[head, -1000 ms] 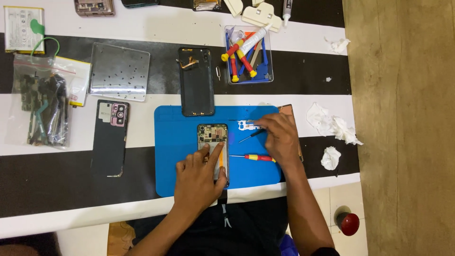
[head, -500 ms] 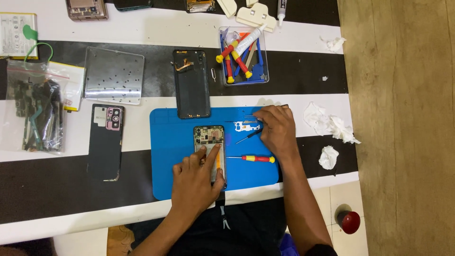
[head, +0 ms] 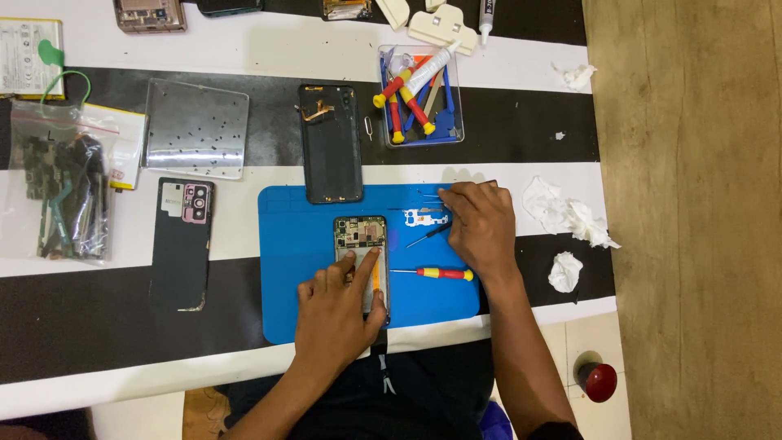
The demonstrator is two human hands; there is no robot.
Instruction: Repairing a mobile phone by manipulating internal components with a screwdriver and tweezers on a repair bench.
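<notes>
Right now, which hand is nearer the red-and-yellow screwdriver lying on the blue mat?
Right. The right hand sits just above the screwdriver, near its handle end; the left hand rests on the opened phone, farther off.

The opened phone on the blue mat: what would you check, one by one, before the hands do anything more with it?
1. Opened phone lies flat, fully on the blue mat: ok.
2. Left hand steadies the phone, fingers on its lower half: ok.
3. Right hand is off the phone, at the small white part on the mat: ok.
4. Whether the right hand actually grips anything: cannot tell.
5. Red and yellow screwdriver lies loose on the mat beside the phone, within reach: ok.
6. Black back cover sits apart from the phone, overlapping the mat's top edge: ok.
</notes>
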